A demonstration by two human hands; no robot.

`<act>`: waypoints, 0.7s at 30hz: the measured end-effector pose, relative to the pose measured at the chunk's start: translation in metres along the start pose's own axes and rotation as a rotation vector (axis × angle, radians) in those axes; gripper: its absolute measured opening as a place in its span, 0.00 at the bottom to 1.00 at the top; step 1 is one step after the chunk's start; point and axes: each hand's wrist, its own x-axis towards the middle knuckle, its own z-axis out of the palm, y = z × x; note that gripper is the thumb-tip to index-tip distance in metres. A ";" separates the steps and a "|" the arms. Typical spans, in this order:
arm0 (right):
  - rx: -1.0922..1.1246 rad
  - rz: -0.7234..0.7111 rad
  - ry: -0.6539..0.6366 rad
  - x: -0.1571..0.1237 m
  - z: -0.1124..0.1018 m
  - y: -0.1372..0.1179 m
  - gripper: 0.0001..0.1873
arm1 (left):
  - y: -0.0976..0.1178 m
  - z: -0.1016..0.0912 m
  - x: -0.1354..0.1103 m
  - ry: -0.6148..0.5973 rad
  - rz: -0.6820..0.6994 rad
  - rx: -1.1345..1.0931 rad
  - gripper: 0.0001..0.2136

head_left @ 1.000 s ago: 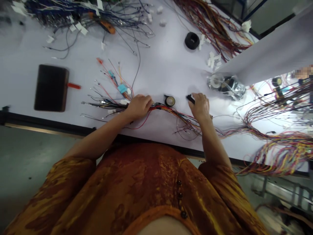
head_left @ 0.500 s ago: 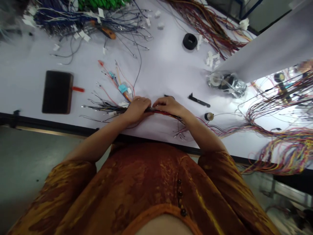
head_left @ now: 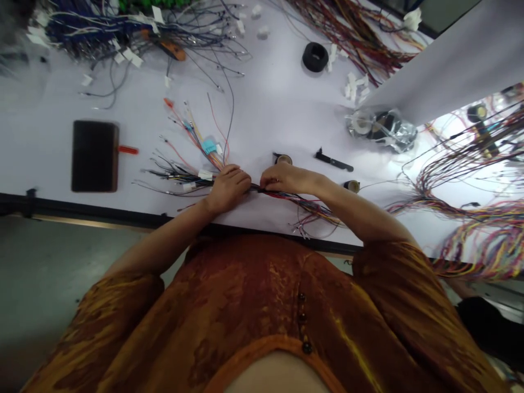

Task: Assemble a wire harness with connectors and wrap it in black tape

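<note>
A bundle of thin wires [head_left: 303, 203] runs left to right along the near side of the table. My left hand [head_left: 230, 188] is closed around it, with loose wire ends, white labels and a blue tape tag [head_left: 209, 146] fanning out on its left. To the right, a short gap away, the fingers of my right hand [head_left: 282, 178] pinch the same bundle, where a dark wrapped stretch shows between the hands. Just behind the right hand sits a roll of black tape [head_left: 283, 159]. A second small roll [head_left: 352, 186] lies by my right forearm.
A dark flat box-like object [head_left: 95, 156] lies at left, an orange-handled tool [head_left: 174, 51] among blue wires. Behind are a large black tape roll [head_left: 315, 57], a black cutter-like tool [head_left: 334, 160] and a plastic bag of rolls [head_left: 382, 130]. More wire harnesses [head_left: 466, 213] spread at right.
My right hand has shifted slightly right along the bundle, widening the gap between the hands. The tape roll behind it shows more now. The left hand keeps its hold; the view has shifted a little.
</note>
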 end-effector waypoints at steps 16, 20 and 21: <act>0.952 0.173 1.227 -0.091 -0.001 0.027 0.25 | 0.001 -0.013 0.018 -0.315 -0.232 -0.143 0.11; 0.909 0.068 1.052 -0.090 -0.031 -0.023 0.18 | 0.017 -0.067 0.050 -0.020 -0.172 -0.374 0.28; 0.898 0.038 0.986 -0.083 -0.035 -0.037 0.18 | 0.023 -0.084 0.061 0.081 -0.135 -0.397 0.27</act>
